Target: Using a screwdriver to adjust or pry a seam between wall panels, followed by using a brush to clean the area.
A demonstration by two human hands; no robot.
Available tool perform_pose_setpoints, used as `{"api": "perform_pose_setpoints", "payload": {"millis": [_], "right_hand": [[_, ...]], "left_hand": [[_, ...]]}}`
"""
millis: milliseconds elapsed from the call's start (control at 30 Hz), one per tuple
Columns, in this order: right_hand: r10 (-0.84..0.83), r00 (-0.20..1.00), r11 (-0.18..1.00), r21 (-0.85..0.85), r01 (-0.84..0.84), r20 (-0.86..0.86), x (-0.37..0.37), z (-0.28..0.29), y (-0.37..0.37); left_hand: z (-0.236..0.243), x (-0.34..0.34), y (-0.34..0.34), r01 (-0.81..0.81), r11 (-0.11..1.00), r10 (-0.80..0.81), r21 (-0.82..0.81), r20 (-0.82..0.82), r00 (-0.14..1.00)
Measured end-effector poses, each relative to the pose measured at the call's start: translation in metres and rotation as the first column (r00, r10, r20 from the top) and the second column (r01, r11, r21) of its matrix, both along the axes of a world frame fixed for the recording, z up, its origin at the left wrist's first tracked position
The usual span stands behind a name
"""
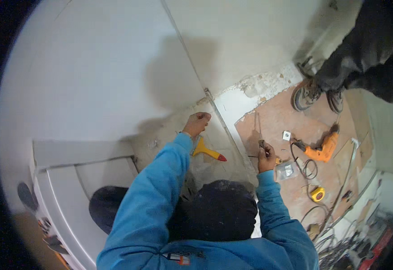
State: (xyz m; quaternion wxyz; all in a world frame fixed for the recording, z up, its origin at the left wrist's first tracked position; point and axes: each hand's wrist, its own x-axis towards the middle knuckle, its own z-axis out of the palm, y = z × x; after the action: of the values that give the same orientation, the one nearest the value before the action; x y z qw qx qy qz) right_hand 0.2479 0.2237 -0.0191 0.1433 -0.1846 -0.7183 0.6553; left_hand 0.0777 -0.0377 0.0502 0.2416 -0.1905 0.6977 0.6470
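My left hand (197, 124) is raised close to the pale wall, its fingertips pinched together; whether something small sits between them cannot be made out. Below it, a yellow scraper-like tool (209, 151) with a red handle end lies on the dusty floor strip. On the other side of a narrow metal track (225, 128), my right hand (266, 158) is closed around a thin rod-shaped tool (259, 128), whose slim shaft points away from me. Next to that hand lies a clear plastic box (286, 171) of small parts.
An orange power drill (324, 148), its cable, a small white square piece (287, 135) and a yellow tape measure (318, 194) lie on the brown board (273, 110). Another person's shoes (306, 95) are at the far right. Tangled cables (340, 252) fill the lower right.
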Motion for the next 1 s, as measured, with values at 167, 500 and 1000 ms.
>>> {"api": "perform_pose_setpoints", "payload": {"millis": [167, 500, 1000], "right_hand": [[-0.082, 0.997, 0.984, 0.159, 0.081, 0.0, -0.019, 0.007, -0.017], [0.25, 0.968, 0.922, 0.312, -0.228, -0.03, -0.059, 0.069, -0.089], [0.252, 0.967, 0.92, 0.317, -0.228, -0.036, -0.097, 0.049, -0.102]], "left_hand": [[-0.009, 0.016, -0.047, 0.161, 0.936, -0.225, -0.312, -0.181, 0.957], [-0.013, -0.003, 0.022, -0.068, 0.998, 0.066, 0.017, 0.065, 0.996], [-0.021, -0.053, 0.048, -0.217, 0.976, 0.218, -0.03, 0.036, 0.975]]}}
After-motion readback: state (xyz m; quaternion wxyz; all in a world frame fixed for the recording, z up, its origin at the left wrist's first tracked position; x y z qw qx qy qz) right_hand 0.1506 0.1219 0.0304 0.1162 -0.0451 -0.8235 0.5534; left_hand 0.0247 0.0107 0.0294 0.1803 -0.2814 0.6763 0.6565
